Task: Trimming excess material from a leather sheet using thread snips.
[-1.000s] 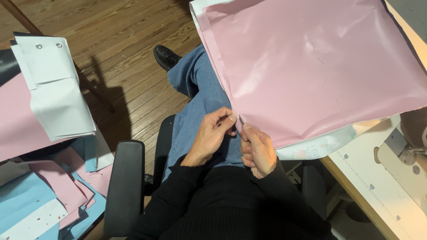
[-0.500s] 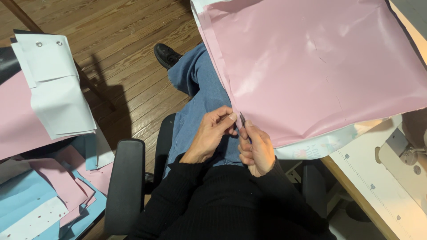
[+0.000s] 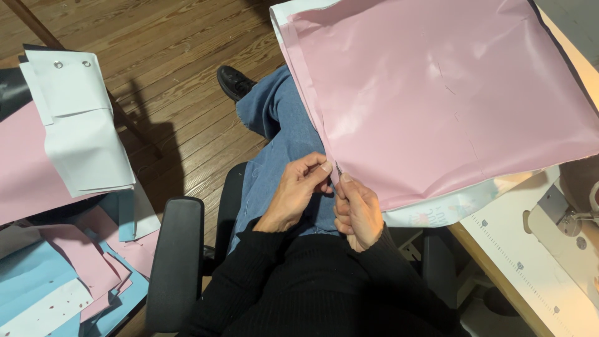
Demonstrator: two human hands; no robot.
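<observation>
Pinching both hands, left hand (image 3: 296,193) and right hand (image 3: 359,212), on pink sheet (image 3: 449,93) corner edge.

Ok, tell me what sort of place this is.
Probably a sewing workshop. A sewing machine stands on a table at right, a big pink sheet hangs off that table with both hands at its corner, and cut pink, blue and white sheets lie stacked at left.

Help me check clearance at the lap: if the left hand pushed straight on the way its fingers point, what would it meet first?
The left hand points rightward at the corner of the pink sheet it pinches, so the sheet comes first; right behind it are the right hand's fingertips. Depth between them is hard to judge.
</observation>
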